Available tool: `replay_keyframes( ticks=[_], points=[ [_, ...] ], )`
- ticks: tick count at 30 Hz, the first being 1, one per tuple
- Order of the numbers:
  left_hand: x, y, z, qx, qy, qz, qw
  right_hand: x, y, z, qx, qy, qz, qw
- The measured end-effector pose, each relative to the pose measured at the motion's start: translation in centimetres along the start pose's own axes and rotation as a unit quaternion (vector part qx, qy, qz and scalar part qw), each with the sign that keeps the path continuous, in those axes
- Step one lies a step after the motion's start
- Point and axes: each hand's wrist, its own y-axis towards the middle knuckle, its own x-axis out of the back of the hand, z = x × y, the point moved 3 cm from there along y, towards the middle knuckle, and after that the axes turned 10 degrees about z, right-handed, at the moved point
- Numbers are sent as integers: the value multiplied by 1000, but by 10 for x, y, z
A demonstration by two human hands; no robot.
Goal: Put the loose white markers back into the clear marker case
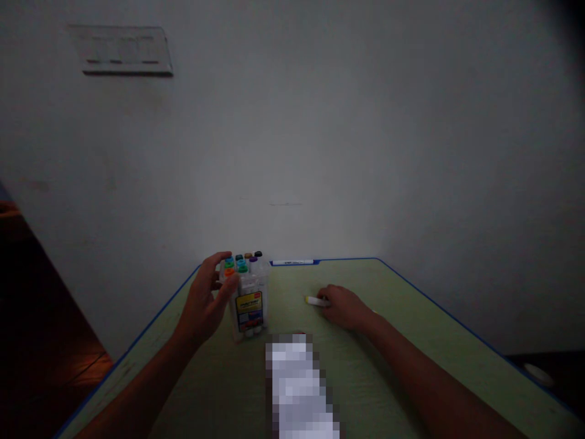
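Our left hand (203,302) is curled around the upper corner of a clear plastic marker case (250,299), with the thumb across its front and the fingers reaching behind it. The case stands upright on the tabletop, its round caps facing up in teal, green, orange, blue, purple, brown and black, and a yellow-and-blue label (249,312) on the side facing us.

Our right hand (345,308) lies palm down on the tabletop, fingers curled in and just over a white marker with a yellow end (313,300), which pokes out from beneath them. We cannot tell whether that hand is gripping the marker or only resting on it.

Near the far edge lies a slim white marker with a blue cap (292,262), well apart from both hands. Closer to us, between our forearms, a pixelated patch (297,384) hides whatever is there. The pale green tabletop (425,341) has a blue edge and stands against a white wall (365,122), with a dark reddish floor (46,292) below on the left.
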Motion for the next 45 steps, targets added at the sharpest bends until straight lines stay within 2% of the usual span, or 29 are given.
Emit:
replay_keyframes(
  ticks=[45],
  points=[
    [-1, 0, -3, -1, -10, 2, 1000, 3, -3, 3, -7, 1, 7, 1000]
  ],
)
